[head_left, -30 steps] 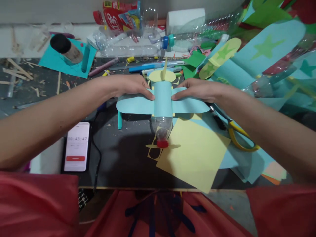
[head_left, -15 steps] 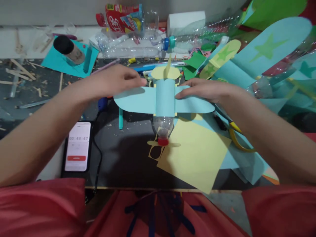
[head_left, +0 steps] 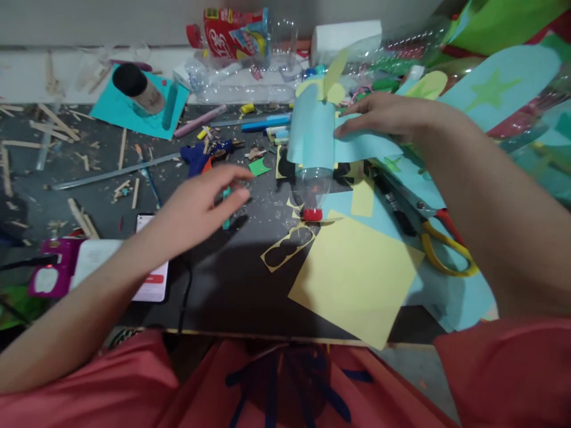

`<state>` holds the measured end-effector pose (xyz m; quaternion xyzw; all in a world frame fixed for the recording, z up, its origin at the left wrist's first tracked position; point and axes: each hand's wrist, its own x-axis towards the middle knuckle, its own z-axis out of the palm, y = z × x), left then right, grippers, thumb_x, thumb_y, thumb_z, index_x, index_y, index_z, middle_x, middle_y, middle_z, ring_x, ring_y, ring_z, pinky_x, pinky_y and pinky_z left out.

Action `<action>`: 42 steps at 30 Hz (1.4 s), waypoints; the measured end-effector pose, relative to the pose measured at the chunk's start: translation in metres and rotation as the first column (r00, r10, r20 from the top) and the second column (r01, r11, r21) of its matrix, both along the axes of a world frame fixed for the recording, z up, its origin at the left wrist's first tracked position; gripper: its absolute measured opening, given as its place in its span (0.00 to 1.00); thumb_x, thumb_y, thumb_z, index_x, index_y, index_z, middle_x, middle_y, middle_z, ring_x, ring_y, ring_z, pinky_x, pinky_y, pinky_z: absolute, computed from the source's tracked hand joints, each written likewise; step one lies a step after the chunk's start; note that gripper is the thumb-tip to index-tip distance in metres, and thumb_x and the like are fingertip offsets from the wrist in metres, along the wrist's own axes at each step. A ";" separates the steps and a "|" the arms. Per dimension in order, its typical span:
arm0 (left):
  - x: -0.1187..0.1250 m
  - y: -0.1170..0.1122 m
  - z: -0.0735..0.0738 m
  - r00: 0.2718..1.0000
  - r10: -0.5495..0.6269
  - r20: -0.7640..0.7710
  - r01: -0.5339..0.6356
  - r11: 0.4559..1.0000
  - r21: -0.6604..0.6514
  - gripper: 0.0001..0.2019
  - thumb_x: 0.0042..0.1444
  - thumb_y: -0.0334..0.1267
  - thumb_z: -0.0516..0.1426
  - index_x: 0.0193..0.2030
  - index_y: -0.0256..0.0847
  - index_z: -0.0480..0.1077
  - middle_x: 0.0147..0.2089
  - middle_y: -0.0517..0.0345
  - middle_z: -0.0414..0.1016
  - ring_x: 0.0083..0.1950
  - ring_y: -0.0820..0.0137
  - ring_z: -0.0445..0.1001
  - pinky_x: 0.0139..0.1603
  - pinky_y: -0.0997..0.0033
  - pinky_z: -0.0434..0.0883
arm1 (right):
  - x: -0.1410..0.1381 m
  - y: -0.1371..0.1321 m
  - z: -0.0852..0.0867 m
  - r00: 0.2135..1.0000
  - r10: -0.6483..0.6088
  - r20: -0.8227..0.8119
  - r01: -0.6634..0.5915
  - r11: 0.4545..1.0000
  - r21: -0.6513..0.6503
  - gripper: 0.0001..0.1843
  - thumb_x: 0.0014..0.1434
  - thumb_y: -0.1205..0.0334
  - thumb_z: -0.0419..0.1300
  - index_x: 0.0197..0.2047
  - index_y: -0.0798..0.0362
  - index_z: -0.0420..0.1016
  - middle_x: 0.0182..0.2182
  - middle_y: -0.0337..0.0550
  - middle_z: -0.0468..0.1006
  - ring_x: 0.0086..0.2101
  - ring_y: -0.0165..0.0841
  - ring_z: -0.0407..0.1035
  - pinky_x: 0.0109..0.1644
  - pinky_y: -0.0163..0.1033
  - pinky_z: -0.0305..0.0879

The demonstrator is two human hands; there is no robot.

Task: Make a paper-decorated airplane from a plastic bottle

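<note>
My right hand (head_left: 388,116) grips the right wing of a bottle plane (head_left: 312,145), a clear plastic bottle wrapped in light blue paper with a red cap and a yellow tail. The plane is lifted and tilted above the dark table (head_left: 223,285). My left hand (head_left: 200,199) hovers low over the table with its fingers loosely spread and nothing visible in them. It is close to a teal marker (head_left: 226,208) that lies just under the fingertips. A blue glue gun (head_left: 205,153) lies behind that hand.
A yellow paper sheet (head_left: 357,273) and blue sheets lie at front right, with yellow-handled scissors (head_left: 441,238) beside them. A phone (head_left: 151,273) showing a timer is at front left. Empty bottles (head_left: 241,89), wooden sticks, pens and paper scraps crowd the back. Finished paper planes (head_left: 499,83) pile at right.
My left hand let go of the left wing and dropped toward the table near the marker. My right hand carried the plane up and to the right, tilting it.
</note>
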<state>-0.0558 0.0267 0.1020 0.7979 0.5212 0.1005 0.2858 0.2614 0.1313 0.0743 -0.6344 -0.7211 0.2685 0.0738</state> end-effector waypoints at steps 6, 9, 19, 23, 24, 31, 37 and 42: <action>0.015 -0.046 -0.017 0.963 -0.262 -0.060 0.260 0.965 -0.030 0.19 0.67 0.40 0.46 0.55 0.37 0.72 0.58 0.47 0.77 0.60 0.60 0.74 0.63 0.58 0.70 | -0.016 -0.055 0.020 0.944 0.108 0.310 -0.207 0.929 0.306 0.29 0.58 0.55 0.66 0.57 0.64 0.71 0.58 0.67 0.72 0.59 0.57 0.64 0.65 0.63 0.58; 0.027 -0.061 -0.028 0.966 -0.256 -0.028 0.256 0.967 -0.017 0.20 0.67 0.38 0.47 0.61 0.37 0.69 0.63 0.43 0.72 0.64 0.58 0.72 0.64 0.56 0.70 | -0.025 -0.078 0.001 0.941 0.230 0.246 -0.304 0.896 0.324 0.29 0.64 0.48 0.57 0.61 0.59 0.68 0.64 0.63 0.65 0.65 0.59 0.57 0.65 0.67 0.56; 0.061 -0.064 -0.061 0.990 -0.144 -0.003 0.143 0.982 0.126 0.23 0.69 0.39 0.47 0.69 0.41 0.62 0.74 0.32 0.52 0.74 0.45 0.55 0.67 0.40 0.64 | -0.082 -0.086 -0.039 0.977 0.152 0.150 -0.204 0.877 0.435 0.28 0.69 0.46 0.46 0.69 0.40 0.57 0.72 0.48 0.52 0.73 0.52 0.39 0.69 0.70 0.48; 0.069 -0.065 -0.063 0.992 -0.111 -0.062 0.124 0.952 0.279 0.21 0.67 0.36 0.49 0.66 0.41 0.66 0.74 0.31 0.53 0.73 0.43 0.57 0.66 0.37 0.63 | -0.087 -0.071 -0.045 0.989 0.057 0.134 -0.109 0.900 0.422 0.29 0.69 0.48 0.45 0.70 0.44 0.56 0.72 0.55 0.52 0.72 0.58 0.36 0.65 0.74 0.51; 0.072 -0.065 -0.062 0.990 -0.123 -0.071 0.139 0.948 0.286 0.21 0.67 0.35 0.49 0.65 0.41 0.67 0.74 0.31 0.53 0.72 0.44 0.60 0.65 0.40 0.66 | -0.086 -0.066 -0.048 0.992 0.051 0.116 -0.096 0.898 0.429 0.29 0.69 0.49 0.45 0.70 0.45 0.55 0.72 0.56 0.52 0.72 0.58 0.36 0.64 0.74 0.52; 0.080 -0.043 -0.061 0.998 -0.040 -0.049 0.049 0.982 0.184 0.15 0.66 0.36 0.51 0.54 0.39 0.75 0.74 0.38 0.54 0.67 0.53 0.69 0.67 0.49 0.66 | -0.064 -0.058 -0.045 0.992 0.125 -0.027 -0.098 0.876 0.471 0.26 0.69 0.50 0.44 0.67 0.43 0.58 0.72 0.51 0.55 0.70 0.53 0.47 0.65 0.67 0.57; 0.046 -0.025 -0.062 0.988 0.025 0.154 -0.043 0.992 0.115 0.12 0.65 0.37 0.52 0.46 0.41 0.77 0.69 0.48 0.62 0.64 0.60 0.71 0.67 0.56 0.68 | -0.025 -0.121 -0.013 0.982 0.138 -0.130 -0.069 0.901 0.429 0.19 0.69 0.53 0.48 0.57 0.47 0.71 0.53 0.51 0.78 0.52 0.45 0.74 0.53 0.53 0.73; 0.034 -0.020 -0.058 0.975 0.069 0.211 -0.098 0.987 0.129 0.09 0.62 0.35 0.54 0.43 0.42 0.76 0.61 0.50 0.71 0.67 0.59 0.68 0.67 0.58 0.68 | 0.002 -0.165 -0.033 0.964 0.264 0.018 -0.253 0.901 0.351 0.17 0.68 0.55 0.52 0.51 0.53 0.77 0.48 0.54 0.82 0.49 0.48 0.76 0.52 0.55 0.74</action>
